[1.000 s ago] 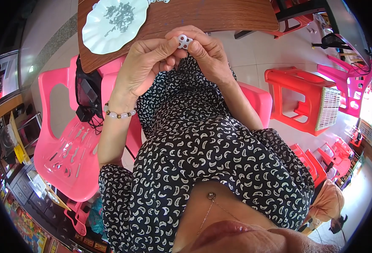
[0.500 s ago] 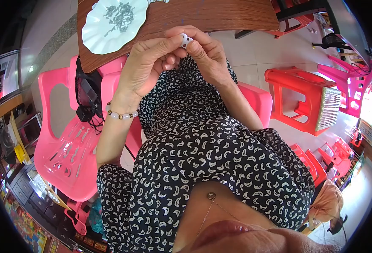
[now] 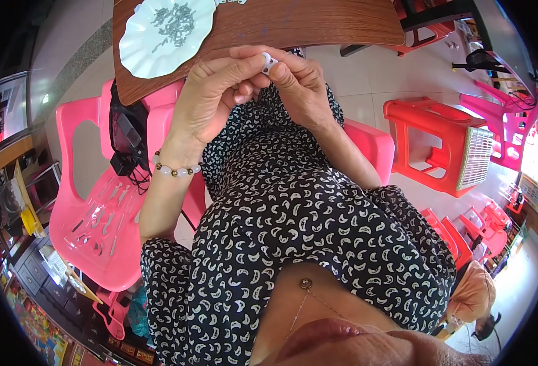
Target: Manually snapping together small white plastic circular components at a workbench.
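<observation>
Between my fingertips, just past the table's near edge, is a small white plastic piece [image 3: 268,63] with dark holes or spots; its exact kind is too small to tell. My left hand [image 3: 217,91] pinches it from the left with thumb and fingers, a beaded bracelet on that wrist. From the right, my right hand [image 3: 299,88] grips it, thumb against its near side and fingers curled behind. On the table, left of my hands, a white scalloped plate [image 3: 141,58] holds a heap of small grey pieces [image 3: 174,25].
The brown wooden table [image 3: 318,24] spans the top, with more small white pieces [image 3: 231,2] at its far edge. A pink chair [image 3: 92,244] with a black bag [image 3: 129,131] stands at left. Red stools [image 3: 427,146] stand at right.
My right hand's fingers have shifted slightly around the white piece, the index finger reaching farther left. Both hands keep their hold in nearly the same place.
</observation>
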The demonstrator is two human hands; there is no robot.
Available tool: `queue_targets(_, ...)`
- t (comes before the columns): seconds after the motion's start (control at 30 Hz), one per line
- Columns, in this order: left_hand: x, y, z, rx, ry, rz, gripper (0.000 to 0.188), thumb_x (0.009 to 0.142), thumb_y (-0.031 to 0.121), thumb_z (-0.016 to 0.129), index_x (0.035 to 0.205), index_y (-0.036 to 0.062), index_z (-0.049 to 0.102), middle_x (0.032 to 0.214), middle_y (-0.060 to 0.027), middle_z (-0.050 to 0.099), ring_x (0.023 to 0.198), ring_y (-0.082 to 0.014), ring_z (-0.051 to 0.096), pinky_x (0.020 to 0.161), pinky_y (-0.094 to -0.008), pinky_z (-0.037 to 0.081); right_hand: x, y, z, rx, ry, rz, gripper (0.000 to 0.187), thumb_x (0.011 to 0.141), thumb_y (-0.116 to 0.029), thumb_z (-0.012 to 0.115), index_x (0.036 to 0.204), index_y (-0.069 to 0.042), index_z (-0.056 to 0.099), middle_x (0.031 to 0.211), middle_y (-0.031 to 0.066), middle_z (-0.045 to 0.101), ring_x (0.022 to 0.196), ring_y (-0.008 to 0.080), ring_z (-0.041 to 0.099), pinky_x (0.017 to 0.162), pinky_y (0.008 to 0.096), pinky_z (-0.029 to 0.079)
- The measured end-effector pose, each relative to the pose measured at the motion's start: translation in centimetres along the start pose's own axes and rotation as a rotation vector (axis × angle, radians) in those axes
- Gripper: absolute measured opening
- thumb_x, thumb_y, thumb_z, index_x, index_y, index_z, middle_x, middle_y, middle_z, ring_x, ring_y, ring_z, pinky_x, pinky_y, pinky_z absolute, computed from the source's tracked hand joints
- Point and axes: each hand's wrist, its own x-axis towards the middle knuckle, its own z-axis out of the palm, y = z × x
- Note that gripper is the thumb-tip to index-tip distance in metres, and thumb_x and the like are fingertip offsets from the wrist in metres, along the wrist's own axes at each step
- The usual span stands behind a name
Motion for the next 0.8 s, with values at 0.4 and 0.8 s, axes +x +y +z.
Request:
queue_targets(0.4, -0.2, -0.4, 0.3, -0.025, 0.020, -0.037, 0.021, 0.088, 0.015, 0.068, 0.104, 0.0012, 0.070, 0.079, -0.0057, 0.068, 0.063, -0.0046, 0.053, 0.054, -0.0182, 0.039, -0.5, 0.5, 0.3, -0.006, 0.081, -0.029, 0.035, 0.097, -0.029, 0.056, 0.115, 0.000, 0.066, 0.092, 0.0061, 0.068, 0.085, 0.0104, 0.061, 0.079, 0.0252, 0.050)
queue_targets(0.8, 0.0, -0.5, 0.1, -0.056, 0.051, -0.097, 0.021, 0.088, 0.015, 0.069, 0.103, 0.0007, 0.070, 0.078, -0.0052, 0.068, 0.061, -0.0042, 0.054, 0.052, -0.0172, 0.039, -0.7, 1.1, 0.7, -0.067, 0.177, -0.069, 0.029, 0.097, -0.025, 0.057, 0.109, 0.000, 0.068, 0.089, 0.0044, 0.067, 0.082, 0.0087, 0.060, 0.078, 0.0228, 0.050)
